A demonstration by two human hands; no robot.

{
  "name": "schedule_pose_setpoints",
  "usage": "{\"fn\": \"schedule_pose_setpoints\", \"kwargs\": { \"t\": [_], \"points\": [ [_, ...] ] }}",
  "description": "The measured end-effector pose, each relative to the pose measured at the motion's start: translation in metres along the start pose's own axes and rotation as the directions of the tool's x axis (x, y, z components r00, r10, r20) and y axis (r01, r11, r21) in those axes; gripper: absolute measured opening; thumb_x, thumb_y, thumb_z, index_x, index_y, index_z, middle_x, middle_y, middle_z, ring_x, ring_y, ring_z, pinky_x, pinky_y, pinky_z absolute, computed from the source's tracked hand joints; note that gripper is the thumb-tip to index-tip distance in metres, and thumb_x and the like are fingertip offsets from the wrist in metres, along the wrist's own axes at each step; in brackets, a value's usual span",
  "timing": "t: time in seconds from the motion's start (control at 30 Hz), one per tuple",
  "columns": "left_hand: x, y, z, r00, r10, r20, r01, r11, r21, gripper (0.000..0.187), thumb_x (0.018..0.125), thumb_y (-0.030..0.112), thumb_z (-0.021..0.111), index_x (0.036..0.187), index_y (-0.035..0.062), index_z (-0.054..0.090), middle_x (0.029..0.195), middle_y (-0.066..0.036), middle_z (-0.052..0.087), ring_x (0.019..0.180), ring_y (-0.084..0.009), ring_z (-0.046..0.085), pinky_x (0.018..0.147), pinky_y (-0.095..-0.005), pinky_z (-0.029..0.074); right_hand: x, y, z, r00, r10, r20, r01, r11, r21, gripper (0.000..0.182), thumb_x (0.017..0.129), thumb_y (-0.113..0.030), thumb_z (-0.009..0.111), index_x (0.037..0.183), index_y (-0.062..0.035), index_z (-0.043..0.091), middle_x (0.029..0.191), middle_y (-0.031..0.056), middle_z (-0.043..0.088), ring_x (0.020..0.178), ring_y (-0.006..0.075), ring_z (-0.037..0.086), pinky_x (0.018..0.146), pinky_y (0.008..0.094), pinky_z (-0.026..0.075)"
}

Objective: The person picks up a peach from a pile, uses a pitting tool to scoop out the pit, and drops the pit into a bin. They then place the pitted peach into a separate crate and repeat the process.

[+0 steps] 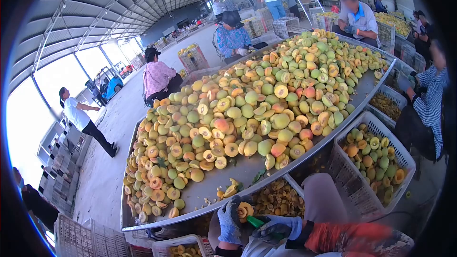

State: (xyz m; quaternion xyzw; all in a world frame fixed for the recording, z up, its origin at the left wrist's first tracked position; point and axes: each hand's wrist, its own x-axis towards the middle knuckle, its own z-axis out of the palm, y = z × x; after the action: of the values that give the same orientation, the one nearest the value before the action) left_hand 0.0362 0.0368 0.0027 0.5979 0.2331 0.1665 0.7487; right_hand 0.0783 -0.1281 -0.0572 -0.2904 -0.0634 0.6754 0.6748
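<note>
My left hand, in a grey-blue work glove, is closed around a cut peach whose orange flesh faces up. My right hand, gloved in blue and dark grey, grips a green-handled tool. The tool's tip is at the peach, and its working end is hidden. Just beyond both hands stands a crate of peach pits and scraps. Above it, the big metal table carries a large heap of whole and halved peaches. A few yellow scraps lie near the table's front edge.
A white plastic crate of peaches stands at my right, with a crate of scraps beyond. Another fruit crate is at lower left, near stacked crates. Several people sit around the table; a blue forklift is far left.
</note>
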Motion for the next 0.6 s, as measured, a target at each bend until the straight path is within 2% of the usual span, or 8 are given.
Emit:
{"fn": "schedule_pose_setpoints", "kwargs": {
  "t": [0.1,0.13,0.2,0.27,0.33,0.37,0.43,0.6],
  "points": [
    [0.000,0.011,0.018,0.994,-0.107,0.005,0.105,0.962,-0.253,0.023,0.085,0.018,0.056,0.091,-0.0037,0.062,0.081,-0.011,0.064,0.068,-0.0201,0.063,0.061,-0.0304,0.054,0.000,-0.007,-0.005,0.991,-0.119,0.067,0.121,0.993,-0.014,0.042,0.077,-0.011,0.065,0.114,-0.0026,0.046,0.078,0.0040,0.058,0.054,0.0099,0.052,0.046,0.0213,0.041],
    [-0.002,0.013,0.027,0.999,0.044,-0.013,-0.046,0.975,-0.216,0.023,0.085,0.018,0.056,0.090,-0.0031,0.062,0.081,-0.011,0.064,0.066,-0.0208,0.063,0.059,-0.0302,0.054,-0.002,-0.008,-0.001,0.977,-0.191,0.093,0.195,0.980,-0.036,0.042,0.077,-0.011,0.064,0.114,-0.0030,0.046,0.080,0.0038,0.058,0.055,0.0101,0.053,0.047,0.0214,0.041],
    [0.003,0.011,0.031,0.987,-0.151,-0.053,0.126,0.936,-0.328,0.023,0.084,0.019,0.057,0.090,-0.0026,0.062,0.081,-0.010,0.064,0.066,-0.0195,0.063,0.059,-0.0297,0.054,-0.013,-0.023,0.011,0.974,-0.162,0.160,0.163,0.987,0.010,0.043,0.077,-0.010,0.064,0.116,-0.0034,0.046,0.082,0.0028,0.059,0.057,0.0098,0.054,0.050,0.0222,0.044],
    [0.020,-0.025,0.011,0.993,-0.119,-0.008,0.113,0.959,-0.260,0.023,0.083,0.020,0.059,0.092,-0.0010,0.062,0.085,-0.009,0.063,0.071,-0.0182,0.062,0.062,-0.0304,0.054,-0.012,-0.028,0.012,0.981,-0.177,0.079,0.186,0.976,-0.116,0.044,0.076,-0.009,0.065,0.117,-0.0043,0.047,0.084,0.0018,0.059,0.061,0.0092,0.055,0.053,0.0227,0.045],
    [0.001,0.009,0.032,0.964,-0.248,0.101,0.265,0.831,-0.489,0.023,0.084,0.021,0.057,0.095,0.0021,0.059,0.084,-0.009,0.061,0.072,-0.0205,0.062,0.063,-0.0332,0.054,-0.007,-0.025,0.003,0.983,-0.181,0.030,0.184,0.966,-0.182,0.048,0.076,-0.010,0.067,0.120,-0.0044,0.047,0.089,0.0011,0.060,0.069,0.0078,0.056,0.058,0.0217,0.046],
    [0.004,0.002,0.029,0.958,-0.276,0.080,0.279,0.828,-0.487,0.023,0.084,0.021,0.057,0.095,0.0021,0.059,0.084,-0.009,0.061,0.072,-0.0205,0.062,0.063,-0.0332,0.054,-0.006,-0.026,0.002,0.987,-0.159,0.028,0.161,0.975,-0.156,0.048,0.076,-0.010,0.067,0.120,-0.0044,0.047,0.089,0.0011,0.060,0.069,0.0078,0.056,0.058,0.0217,0.046],
    [0.018,-0.007,0.027,0.946,-0.323,0.028,0.286,0.791,-0.542,0.023,0.084,0.020,0.056,0.098,0.0030,0.057,0.084,-0.010,0.061,0.072,-0.0227,0.062,0.062,-0.0341,0.054,-0.002,-0.035,0.003,0.975,-0.220,0.023,0.207,0.871,-0.445,0.052,0.075,-0.011,0.069,0.122,-0.0040,0.047,0.096,0.0017,0.060,0.076,0.0071,0.056,0.063,0.0212,0.047],
    [0.039,-0.010,0.041,0.949,-0.315,-0.036,0.257,0.831,-0.494,0.030,0.081,0.029,0.059,0.096,0.0025,0.060,0.082,-0.010,0.061,0.066,-0.0229,0.058,0.058,-0.0320,0.049,-0.003,-0.051,0.008,0.922,-0.385,0.039,0.350,0.787,-0.509,0.053,0.075,-0.011,0.069,0.122,-0.0031,0.047,0.102,0.0029,0.059,0.079,0.0075,0.056,0.067,0.0218,0.048]
  ]
}}
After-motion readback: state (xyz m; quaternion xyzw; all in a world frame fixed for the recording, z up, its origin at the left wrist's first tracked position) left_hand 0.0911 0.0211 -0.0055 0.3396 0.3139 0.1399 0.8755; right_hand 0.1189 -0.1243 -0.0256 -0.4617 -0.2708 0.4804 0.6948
